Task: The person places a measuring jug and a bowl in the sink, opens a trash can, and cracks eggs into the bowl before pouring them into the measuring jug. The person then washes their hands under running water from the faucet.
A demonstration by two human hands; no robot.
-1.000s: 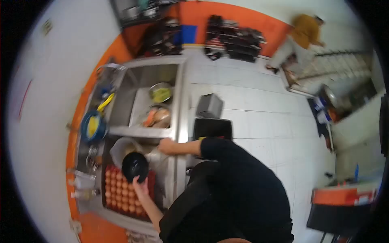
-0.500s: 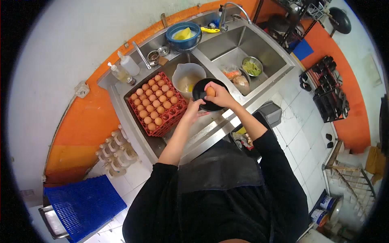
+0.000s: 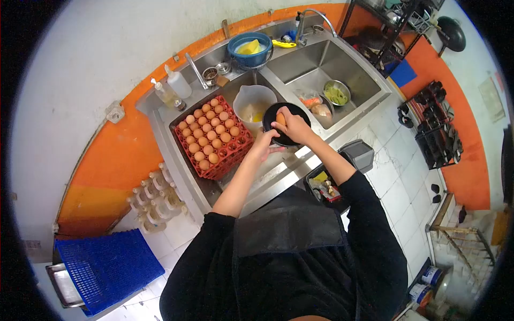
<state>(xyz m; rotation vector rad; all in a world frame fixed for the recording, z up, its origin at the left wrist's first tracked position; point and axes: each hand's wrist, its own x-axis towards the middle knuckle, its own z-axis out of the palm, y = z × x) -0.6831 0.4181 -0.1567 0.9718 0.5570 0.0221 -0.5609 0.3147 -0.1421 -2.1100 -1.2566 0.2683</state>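
Egg [image 3: 281, 119] pinched in the fingers of the right hand [image 3: 296, 130] sits above a black bowl [image 3: 271, 113], seemingly so that any drips land inside. The left hand [image 3: 261, 146], thumb at the rim and fingers reaching along the near side, appears to brace the bowl against tipping. A pale jug [image 3: 242, 98] holding liquid stands just beyond, to the left; stacked red egg trays [image 3: 229, 156] fill the sink's [image 3: 256, 193] left basin, likely for easy reach.

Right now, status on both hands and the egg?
Right hand gripping egg over black bowl. Left hand on bowl's rim. Nothing visibly between egg and bowl.
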